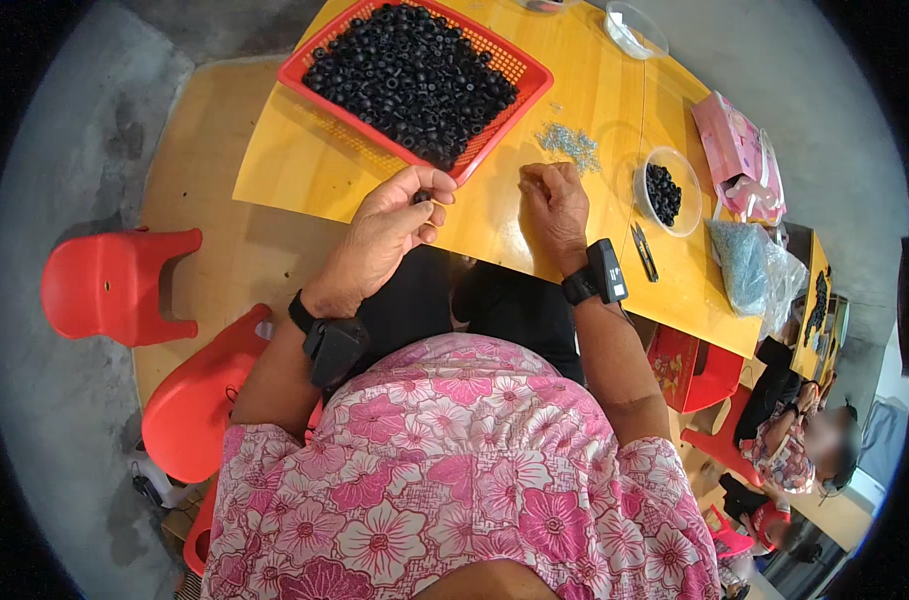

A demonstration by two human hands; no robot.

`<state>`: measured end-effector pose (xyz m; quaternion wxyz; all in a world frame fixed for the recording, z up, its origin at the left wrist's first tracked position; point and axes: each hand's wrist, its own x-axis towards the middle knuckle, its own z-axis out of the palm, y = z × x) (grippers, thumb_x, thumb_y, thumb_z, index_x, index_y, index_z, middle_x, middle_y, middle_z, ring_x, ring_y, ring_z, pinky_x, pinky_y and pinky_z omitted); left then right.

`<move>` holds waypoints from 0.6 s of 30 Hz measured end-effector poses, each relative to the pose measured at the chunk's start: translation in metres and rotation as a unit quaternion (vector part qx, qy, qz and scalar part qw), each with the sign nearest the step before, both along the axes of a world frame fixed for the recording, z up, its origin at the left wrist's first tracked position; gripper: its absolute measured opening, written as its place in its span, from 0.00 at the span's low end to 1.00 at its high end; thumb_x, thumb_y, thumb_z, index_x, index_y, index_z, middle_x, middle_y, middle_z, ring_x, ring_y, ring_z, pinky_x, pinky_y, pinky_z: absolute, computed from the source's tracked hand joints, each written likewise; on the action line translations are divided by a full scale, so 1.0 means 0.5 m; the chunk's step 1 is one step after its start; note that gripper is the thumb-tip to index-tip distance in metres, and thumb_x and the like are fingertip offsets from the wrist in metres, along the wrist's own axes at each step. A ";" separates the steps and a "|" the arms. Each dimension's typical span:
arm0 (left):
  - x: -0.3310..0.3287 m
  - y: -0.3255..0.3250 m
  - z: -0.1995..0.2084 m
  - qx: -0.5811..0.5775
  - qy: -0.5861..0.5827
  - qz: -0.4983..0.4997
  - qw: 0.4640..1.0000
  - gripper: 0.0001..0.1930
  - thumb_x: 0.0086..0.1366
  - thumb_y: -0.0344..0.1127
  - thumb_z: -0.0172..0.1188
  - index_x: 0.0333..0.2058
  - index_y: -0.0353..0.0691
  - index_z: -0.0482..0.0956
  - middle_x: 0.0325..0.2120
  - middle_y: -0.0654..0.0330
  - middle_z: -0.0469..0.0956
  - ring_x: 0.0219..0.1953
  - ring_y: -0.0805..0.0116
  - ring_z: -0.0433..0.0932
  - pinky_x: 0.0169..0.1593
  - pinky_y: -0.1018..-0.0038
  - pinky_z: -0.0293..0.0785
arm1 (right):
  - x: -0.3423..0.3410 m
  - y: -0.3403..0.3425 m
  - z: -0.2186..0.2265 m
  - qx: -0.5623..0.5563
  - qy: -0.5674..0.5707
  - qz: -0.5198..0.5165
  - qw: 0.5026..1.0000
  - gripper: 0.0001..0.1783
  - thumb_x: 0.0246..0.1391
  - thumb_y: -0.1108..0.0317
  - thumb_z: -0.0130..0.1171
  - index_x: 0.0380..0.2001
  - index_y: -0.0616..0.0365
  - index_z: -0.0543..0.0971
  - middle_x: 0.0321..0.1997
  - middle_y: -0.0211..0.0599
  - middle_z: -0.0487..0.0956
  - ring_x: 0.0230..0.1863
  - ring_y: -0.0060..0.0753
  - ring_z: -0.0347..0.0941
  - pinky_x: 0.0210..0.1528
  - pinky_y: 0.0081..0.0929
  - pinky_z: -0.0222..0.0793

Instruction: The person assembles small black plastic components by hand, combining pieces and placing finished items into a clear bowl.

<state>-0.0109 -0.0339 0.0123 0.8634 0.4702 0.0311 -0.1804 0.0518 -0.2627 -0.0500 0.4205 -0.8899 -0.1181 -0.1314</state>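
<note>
My left hand (387, 232) is closed around a small round black part (422, 198), just below the near corner of the red basket (465, 172). That basket holds a heap of similar black parts (415, 80), some with a hole in the middle. My right hand (557, 208) rests at the table edge with its fingers curled and pinched together. What they hold, if anything, is too small to make out. Right beyond those fingers lies a scatter of tiny shiny silver pieces (572, 145).
On the yellow table (495, 220), a clear bowl of black parts (665, 190) stands to the right, with black-handled thread snips (645, 252) near it. Further right are a pink package (740, 155) and a plastic bag (740, 265). Red chairs (115, 285) stand at left; people sit at far right.
</note>
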 end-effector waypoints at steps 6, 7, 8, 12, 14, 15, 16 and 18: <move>-0.027 -0.006 -0.028 0.006 0.056 -0.103 0.993 0.10 0.65 0.29 0.48 0.44 0.37 0.70 0.37 0.63 0.73 0.29 0.81 0.68 0.33 0.84 0.65 | 0.006 -0.006 -0.009 -0.015 0.018 0.020 1.000 0.06 0.44 0.74 0.60 0.29 0.59 0.78 0.28 0.42 0.72 0.32 0.44 0.72 0.34 0.31 0.68; -0.034 -0.009 -0.034 0.021 0.061 -0.133 0.989 0.09 0.65 0.29 0.48 0.44 0.37 0.71 0.39 0.62 0.73 0.28 0.81 0.68 0.34 0.84 0.66 | 0.011 -0.010 -0.015 -0.039 0.008 0.024 0.999 0.05 0.45 0.73 0.59 0.29 0.58 0.77 0.29 0.42 0.72 0.32 0.45 0.72 0.35 0.32 0.68; -0.037 -0.014 -0.043 0.020 0.065 -0.134 0.989 0.09 0.65 0.29 0.48 0.44 0.37 0.71 0.39 0.62 0.73 0.28 0.81 0.68 0.34 0.84 0.66 | 0.013 -0.013 -0.020 -0.063 -0.002 0.029 0.998 0.05 0.46 0.72 0.59 0.29 0.58 0.77 0.30 0.42 0.72 0.33 0.46 0.71 0.35 0.34 0.68; -0.062 -0.028 -0.064 -0.018 0.097 -0.086 0.991 0.14 0.65 0.27 0.48 0.50 0.33 0.68 0.44 0.58 0.73 0.37 0.77 0.72 0.44 0.80 0.70 | -0.004 -0.005 -0.015 -0.129 -0.010 0.022 0.991 0.04 0.48 0.71 0.57 0.29 0.57 0.75 0.32 0.43 0.72 0.34 0.49 0.71 0.35 0.37 0.68; -0.069 -0.032 -0.064 -0.046 0.105 -0.056 0.992 0.17 0.65 0.27 0.48 0.52 0.31 0.67 0.46 0.57 0.72 0.41 0.74 0.74 0.49 0.78 0.71 | -0.011 -0.017 -0.023 -0.111 -0.024 0.017 0.993 0.04 0.49 0.71 0.56 0.30 0.57 0.73 0.33 0.43 0.72 0.35 0.50 0.71 0.35 0.37 0.68; -0.073 -0.033 -0.066 -0.089 0.098 -0.047 0.990 0.18 0.65 0.27 0.48 0.54 0.30 0.64 0.48 0.56 0.71 0.46 0.70 0.73 0.53 0.76 0.69 | -0.019 -0.021 -0.015 -0.086 -0.014 0.028 0.996 0.03 0.49 0.73 0.55 0.29 0.57 0.73 0.31 0.43 0.72 0.34 0.48 0.71 0.35 0.34 0.68; -0.078 -0.033 -0.067 -0.131 0.090 -0.038 0.987 0.20 0.65 0.27 0.48 0.56 0.28 0.62 0.50 0.54 0.69 0.50 0.67 0.72 0.56 0.73 0.67 | -0.029 -0.025 -0.016 -0.084 -0.013 0.028 0.996 0.03 0.49 0.73 0.55 0.29 0.57 0.73 0.31 0.43 0.72 0.34 0.48 0.71 0.35 0.34 0.68; -0.090 -0.034 -0.065 -0.137 0.089 -0.033 0.986 0.20 0.65 0.27 0.47 0.56 0.28 0.62 0.51 0.54 0.68 0.51 0.65 0.72 0.57 0.73 0.67 | -0.050 -0.031 -0.014 0.038 0.025 0.052 0.998 0.03 0.50 0.75 0.56 0.30 0.59 0.74 0.29 0.37 0.74 0.29 0.36 0.71 0.34 0.27 0.68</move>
